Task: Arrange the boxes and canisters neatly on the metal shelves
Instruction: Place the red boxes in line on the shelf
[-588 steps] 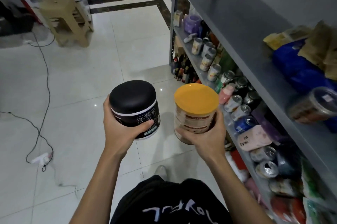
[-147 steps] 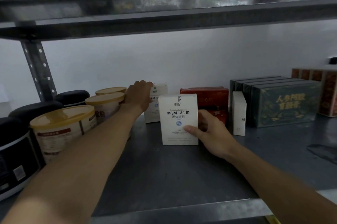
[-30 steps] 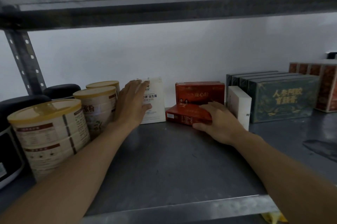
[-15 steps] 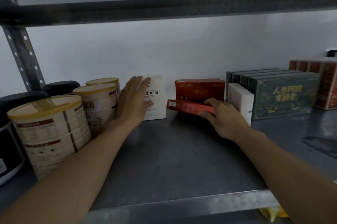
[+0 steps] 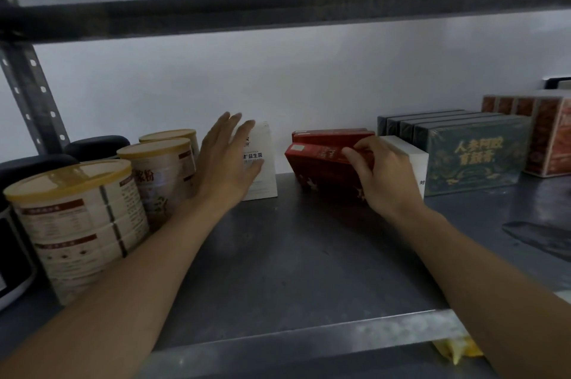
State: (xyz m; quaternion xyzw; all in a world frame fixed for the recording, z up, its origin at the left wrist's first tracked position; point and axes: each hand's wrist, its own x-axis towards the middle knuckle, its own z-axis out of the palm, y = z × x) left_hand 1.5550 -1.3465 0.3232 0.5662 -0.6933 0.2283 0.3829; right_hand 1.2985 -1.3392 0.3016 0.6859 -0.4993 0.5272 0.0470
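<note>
Mostly done, I judge — on the metal shelf (image 5: 293,255) canisters (image 5: 80,218) stand grouped left, green boxes (image 5: 472,159) ranked right; between them the left hand (image 5: 225,162) rests flat, fingers straight, against the white box (image 5: 262,174) while the right hand (image 5: 383,181) grips a tilted red box (image 5: 318,162), not yet squared.

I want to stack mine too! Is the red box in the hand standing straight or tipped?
Tipped. The right hand grips the front red box, whose sides slant, unlike the upright back red box.

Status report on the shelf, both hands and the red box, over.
Left hand open at the white box. Right hand grips the front red box, tilted, not upright. Second red box close behind it.
</note>
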